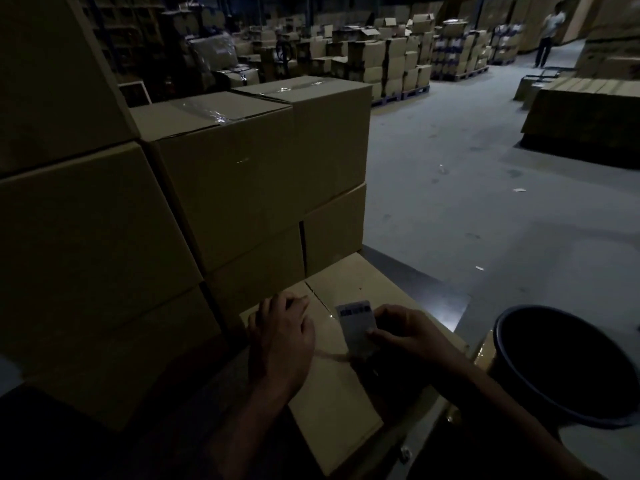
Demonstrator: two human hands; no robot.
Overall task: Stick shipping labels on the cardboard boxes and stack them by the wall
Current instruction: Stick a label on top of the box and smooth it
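I'm partway in, by the look of it: a stack of sealed cardboard boxes (221, 174) rises just ahead and to my left, taped shut and piled several high, though in this gloom I can't make out labels on any of their faces. The box I'm working on (349, 341) lies flat under my hands, its top seam running away from me. My right hand (405, 332) pinches a shipping label (356, 329) by its right edge, thumb on the face, the printed dark blocks at the far end. The label sits low over the box top, just right of the seam; whether it's stuck down yet, I can't tell. My left hand (282, 336) rests flat on the cardboard, fingers relaxed and spread, just beside the label, left of it, steadying the box. So what's left: press the label down, smooth it, lift this box onto the stack. A dark bucket (568, 362) waits at my right.
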